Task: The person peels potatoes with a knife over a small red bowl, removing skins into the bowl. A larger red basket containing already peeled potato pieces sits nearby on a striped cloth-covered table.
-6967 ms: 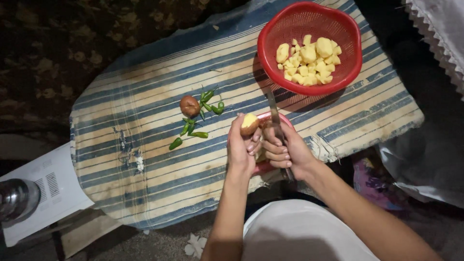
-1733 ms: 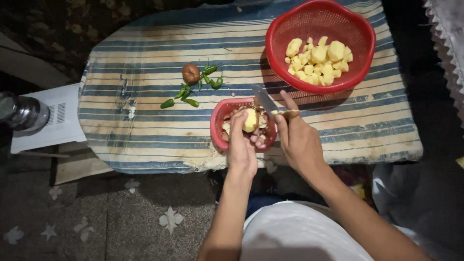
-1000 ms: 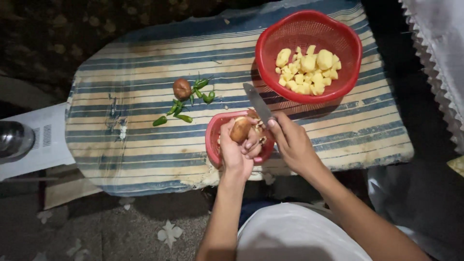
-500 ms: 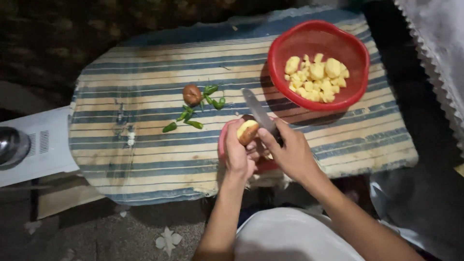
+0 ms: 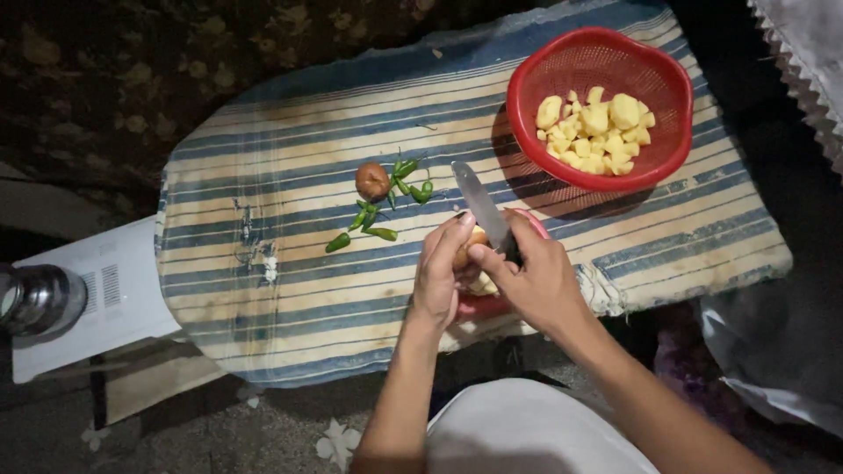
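Observation:
My left hand (image 5: 442, 274) grips a partly peeled potato (image 5: 470, 252) over a small red bowl (image 5: 481, 306) that my hands mostly hide. My right hand (image 5: 534, 283) holds a knife (image 5: 481, 207) whose blade points up and away, its edge resting against the potato. A red basket (image 5: 599, 105) with several yellow cut potato pieces stands at the far right of the striped cloth (image 5: 290, 290).
A brown onion (image 5: 372, 180) and several green chillies (image 5: 386, 204) lie in the middle of the cloth. A white box (image 5: 97, 294) with a steel pot (image 5: 35, 298) is at the left. White lace-edged fabric (image 5: 812, 61) hangs at the right.
The potato has stayed in my left hand over the small red bowl. The knife has come against it again, blade pointing away. The view has shifted slightly.

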